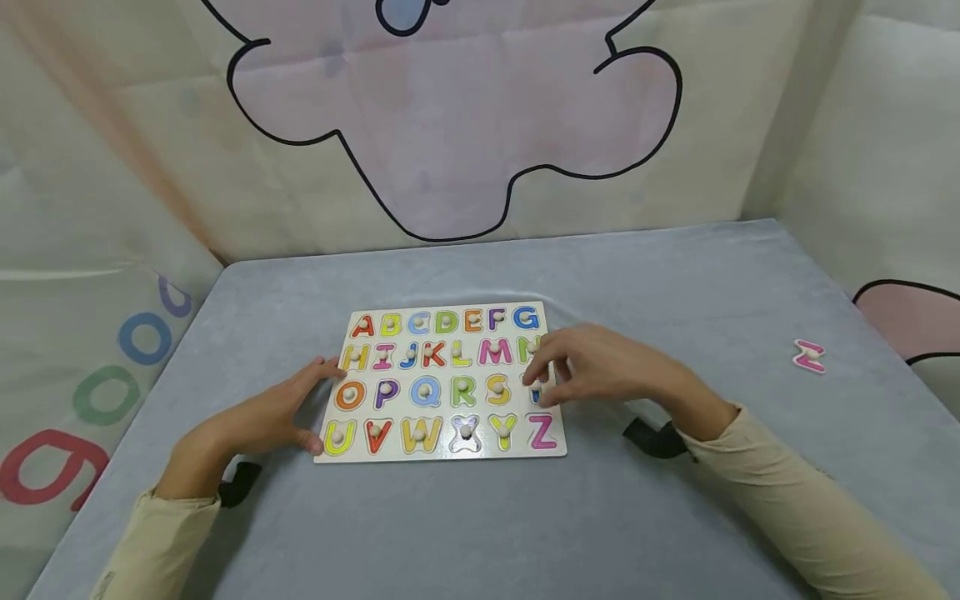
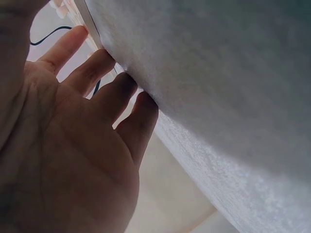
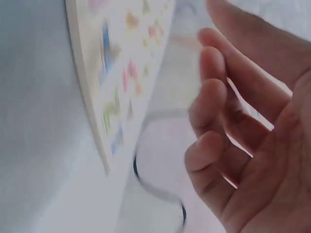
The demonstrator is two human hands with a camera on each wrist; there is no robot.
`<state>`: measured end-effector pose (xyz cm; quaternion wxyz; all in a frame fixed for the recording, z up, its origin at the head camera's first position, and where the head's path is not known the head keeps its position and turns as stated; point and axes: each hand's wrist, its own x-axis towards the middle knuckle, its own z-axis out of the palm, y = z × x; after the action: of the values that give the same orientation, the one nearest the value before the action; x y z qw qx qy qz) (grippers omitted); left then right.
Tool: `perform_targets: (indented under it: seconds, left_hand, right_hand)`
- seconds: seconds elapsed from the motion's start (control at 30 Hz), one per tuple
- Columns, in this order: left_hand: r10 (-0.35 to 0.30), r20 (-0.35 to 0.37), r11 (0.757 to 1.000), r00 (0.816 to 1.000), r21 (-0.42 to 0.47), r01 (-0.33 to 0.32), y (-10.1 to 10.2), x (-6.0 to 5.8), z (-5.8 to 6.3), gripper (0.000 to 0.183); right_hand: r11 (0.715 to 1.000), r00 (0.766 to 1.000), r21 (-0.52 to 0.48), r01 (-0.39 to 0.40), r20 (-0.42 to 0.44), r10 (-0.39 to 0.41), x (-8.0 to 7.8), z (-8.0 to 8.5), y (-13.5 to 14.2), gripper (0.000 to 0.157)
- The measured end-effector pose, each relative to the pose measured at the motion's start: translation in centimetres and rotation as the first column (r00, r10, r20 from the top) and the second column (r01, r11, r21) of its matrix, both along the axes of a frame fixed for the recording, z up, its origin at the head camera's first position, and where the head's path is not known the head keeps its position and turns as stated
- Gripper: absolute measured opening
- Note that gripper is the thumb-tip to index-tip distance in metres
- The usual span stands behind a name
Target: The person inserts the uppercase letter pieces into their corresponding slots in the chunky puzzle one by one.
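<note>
A white alphabet puzzle board (image 1: 444, 381) lies on the table, with colourful knobbed letters in its rows. My left hand (image 1: 258, 417) rests at the board's left edge, its fingers fairly straight and its thumb at the near corner. In the left wrist view the fingertips (image 2: 129, 80) touch down along the board's edge and the cloth. My right hand (image 1: 600, 367) hovers over the board's right edge with loosely bent fingers, nothing between them in the right wrist view. Beneath it the blue letter T (image 1: 536, 393) is partly hidden. The Z place (image 1: 542, 432) shows a flat magenta Z without a knob.
A pink letter Z piece (image 1: 810, 357) lies alone on the right side of the grey cloth-covered table (image 1: 465, 533). Printed fabric walls (image 1: 465, 108) stand behind the table and at both sides.
</note>
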<state>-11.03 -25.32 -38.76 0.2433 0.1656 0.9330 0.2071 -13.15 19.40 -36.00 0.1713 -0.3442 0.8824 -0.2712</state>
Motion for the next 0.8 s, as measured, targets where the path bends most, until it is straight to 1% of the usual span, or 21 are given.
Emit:
perform_targets:
  seconds: [0.03,0.1,0.13,0.17,0.23,0.3,0.37,0.4,0.47,0.53,0.6,0.63,0.7,0.73,0.8]
  left_hand:
    - [-0.002,-0.003,1.000,1.000,0.003,0.002,0.0,0.0,0.0,0.107]
    - [0.002,-0.006,1.000,1.000,0.005,-0.002,0.1,0.0,0.0,0.107]
    - [0.004,-0.007,1.000,1.000,0.004,-0.004,0.1,0.0,0.0,0.107]
    - [0.001,-0.011,1.000,1.000,0.003,-0.001,0.1,0.0,0.0,0.107]
    - [0.003,-0.009,1.000,1.000,0.001,-0.003,0.0,0.1,0.1,0.107]
    - [0.005,-0.012,1.000,1.000,-0.007,-0.005,-0.1,0.2,0.1,0.106]
    - [0.008,-0.011,1.000,1.000,-0.016,-0.008,-0.1,0.3,0.2,0.106]
    - [0.015,-0.009,1.000,1.000,-0.020,-0.015,-0.2,0.3,0.2,0.106]
    - [0.015,-0.012,1.000,1.000,-0.024,-0.015,-0.3,0.2,0.2,0.106]
    - [0.013,-0.014,1.000,1.000,-0.026,-0.013,-0.2,0.2,0.1,0.107]
    - [0.006,-0.021,1.000,1.000,-0.023,-0.007,-0.2,0.2,0.0,0.107]
    - [0.004,-0.021,1.000,1.000,-0.021,-0.004,-0.2,0.1,0.0,0.107]
    - [0.005,-0.019,1.000,1.000,-0.017,-0.005,-0.1,0.1,0.0,0.108]
    - [0.007,-0.017,1.000,1.000,-0.018,-0.007,-0.1,0.1,0.0,0.108]
    - [0.009,-0.014,1.000,1.000,-0.019,-0.009,0.0,0.1,0.0,0.108]
  right_hand:
    - [1.000,1.000,0.000,0.022,-0.016,-0.022,-0.4,0.6,1.2,0.025]
    - [0.996,0.994,-0.001,0.094,-0.049,-0.094,-1.0,1.5,3.8,0.024]
    - [0.993,0.989,-0.015,0.118,-0.083,-0.118,-1.3,1.8,5.3,0.023]
    - [0.988,0.981,-0.026,0.149,-0.118,-0.151,-1.4,2.0,6.9,0.022]
    - [0.969,0.955,-0.050,0.240,-0.166,-0.245,-1.5,2.0,10.2,0.022]
    - [0.937,0.921,-0.072,0.342,-0.175,-0.349,-1.5,1.8,13.4,0.023]
    - [0.892,0.879,-0.072,0.446,-0.152,-0.452,-1.5,1.5,16.5,0.025]
    - [0.871,0.861,-0.066,0.487,-0.135,-0.491,-1.6,1.3,18.0,0.026]
    - [0.834,0.828,-0.046,0.549,-0.100,-0.551,-1.7,1.0,20.6,0.028]
    - [0.807,0.803,-0.017,0.591,-0.080,-0.590,-1.9,0.7,23.0,0.031]
    - [0.792,0.790,0.004,0.611,-0.066,-0.610,-1.9,0.1,25.1,0.033]
    - [0.788,0.788,0.020,0.615,-0.056,-0.613,-1.9,-0.2,26.0,0.034]
    - [0.795,0.798,0.071,0.602,-0.046,-0.601,-2.0,-1.0,27.6,0.035]
    - [0.803,0.809,0.099,0.587,-0.033,-0.587,-2.1,-1.4,28.3,0.037]
    - [0.809,0.827,0.190,0.557,-0.030,-0.562,-2.3,-2.2,29.5,0.042]
